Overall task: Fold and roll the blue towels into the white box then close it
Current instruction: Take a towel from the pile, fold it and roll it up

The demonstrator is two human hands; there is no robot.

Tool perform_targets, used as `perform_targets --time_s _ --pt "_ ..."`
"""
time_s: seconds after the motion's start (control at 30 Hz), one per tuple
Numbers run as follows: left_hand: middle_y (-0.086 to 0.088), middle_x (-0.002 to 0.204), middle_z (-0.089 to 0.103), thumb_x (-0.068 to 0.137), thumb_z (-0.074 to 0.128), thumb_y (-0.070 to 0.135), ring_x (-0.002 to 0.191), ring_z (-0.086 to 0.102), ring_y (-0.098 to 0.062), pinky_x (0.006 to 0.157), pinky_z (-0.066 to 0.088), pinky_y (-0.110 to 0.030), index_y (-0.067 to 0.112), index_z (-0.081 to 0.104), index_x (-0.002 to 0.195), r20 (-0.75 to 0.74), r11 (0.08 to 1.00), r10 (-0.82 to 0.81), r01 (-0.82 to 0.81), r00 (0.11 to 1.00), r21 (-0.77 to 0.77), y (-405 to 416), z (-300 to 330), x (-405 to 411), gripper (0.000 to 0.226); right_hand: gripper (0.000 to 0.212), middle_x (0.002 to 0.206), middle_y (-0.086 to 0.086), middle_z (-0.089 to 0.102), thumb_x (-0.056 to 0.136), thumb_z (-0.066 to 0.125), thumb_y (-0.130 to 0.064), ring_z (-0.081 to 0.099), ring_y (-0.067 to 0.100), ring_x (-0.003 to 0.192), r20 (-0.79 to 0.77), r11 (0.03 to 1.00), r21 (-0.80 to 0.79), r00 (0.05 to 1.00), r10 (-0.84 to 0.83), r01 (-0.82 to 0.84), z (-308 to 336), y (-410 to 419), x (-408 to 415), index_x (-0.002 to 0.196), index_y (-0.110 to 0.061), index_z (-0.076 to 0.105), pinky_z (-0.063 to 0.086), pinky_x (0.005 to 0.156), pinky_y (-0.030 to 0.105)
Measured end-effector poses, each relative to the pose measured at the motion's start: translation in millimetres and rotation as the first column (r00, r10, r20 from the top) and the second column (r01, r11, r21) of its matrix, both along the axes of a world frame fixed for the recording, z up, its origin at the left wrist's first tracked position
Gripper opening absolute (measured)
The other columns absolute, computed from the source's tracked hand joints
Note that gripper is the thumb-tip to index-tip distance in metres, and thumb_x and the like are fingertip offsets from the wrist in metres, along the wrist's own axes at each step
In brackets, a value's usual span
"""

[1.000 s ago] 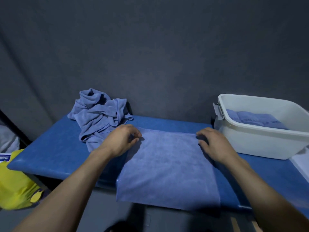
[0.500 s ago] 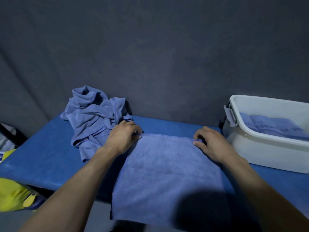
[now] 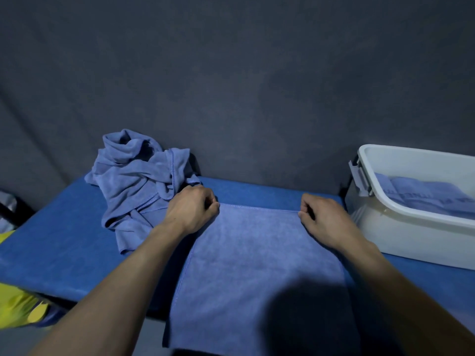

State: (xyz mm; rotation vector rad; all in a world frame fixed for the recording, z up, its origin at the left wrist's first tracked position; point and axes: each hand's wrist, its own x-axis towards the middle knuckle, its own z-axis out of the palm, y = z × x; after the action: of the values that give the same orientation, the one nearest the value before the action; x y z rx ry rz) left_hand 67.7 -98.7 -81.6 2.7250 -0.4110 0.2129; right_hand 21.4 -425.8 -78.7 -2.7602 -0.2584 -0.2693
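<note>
A blue towel (image 3: 259,268) lies spread flat on the blue table (image 3: 56,242), its near end hanging over the front edge. My left hand (image 3: 191,209) pinches the towel's far left corner. My right hand (image 3: 322,217) pinches the far right corner. A crumpled heap of blue towels (image 3: 138,181) sits at the back left, just beside my left hand. The open white box (image 3: 401,227) stands at the right with rolled blue towels (image 3: 421,196) inside it.
A dark grey fabric wall (image 3: 231,86) runs right behind the table. A grey latch (image 3: 359,178) hangs on the box's left end. Something yellow (image 3: 18,304) lies below the table's left front edge.
Both hands have drawn the towel's far edge a little toward me and their fingers have curled onto its corners. The view has shifted left, so the box sits further right.
</note>
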Motion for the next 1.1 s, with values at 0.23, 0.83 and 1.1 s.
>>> perform_targets --time_s 0.23,0.83,1.1 --pt "0.002 0.103 0.066 0.096 0.058 0.036 0.100 0.057 -0.026 0.079 0.047 -0.040 0.029 0.049 0.091 -0.142 0.996 0.023 -0.010 0.990 0.094 -3.8 3.3 8.3 0.012 0.011 0.076 -0.011 0.057 0.091 0.062 -0.028 0.056 0.018 0.076 -0.111 0.996 0.002 0.990 -0.084 0.084 0.9 1.2 5.4 0.086 -0.025 0.053 0.049 0.067 0.037" --pt "0.002 0.109 0.044 0.105 0.045 0.041 0.115 0.035 -0.022 0.097 0.027 -0.041 0.029 0.053 0.104 -0.319 0.944 -0.036 0.136 0.947 0.300 -7.2 19.5 -1.9 0.014 0.013 0.087 0.003 0.059 0.097 0.046 -0.021 0.052 0.029 0.080 -0.155 0.953 -0.005 0.941 -0.301 0.304 22.1 0.9 10.6 0.084 -0.021 0.051 0.039 0.071 0.034" --pt "0.011 0.077 0.054 0.105 0.045 0.024 0.081 0.050 -0.024 0.074 0.033 -0.038 0.021 0.044 0.094 -0.118 0.995 -0.078 0.069 0.990 -0.077 6.1 13.8 -1.9 0.011 0.007 0.093 0.005 0.067 0.091 0.051 -0.019 0.060 0.034 0.087 -0.203 0.944 -0.052 0.922 -0.329 0.325 16.2 -3.5 9.7 0.085 -0.023 0.053 0.046 0.073 0.035"
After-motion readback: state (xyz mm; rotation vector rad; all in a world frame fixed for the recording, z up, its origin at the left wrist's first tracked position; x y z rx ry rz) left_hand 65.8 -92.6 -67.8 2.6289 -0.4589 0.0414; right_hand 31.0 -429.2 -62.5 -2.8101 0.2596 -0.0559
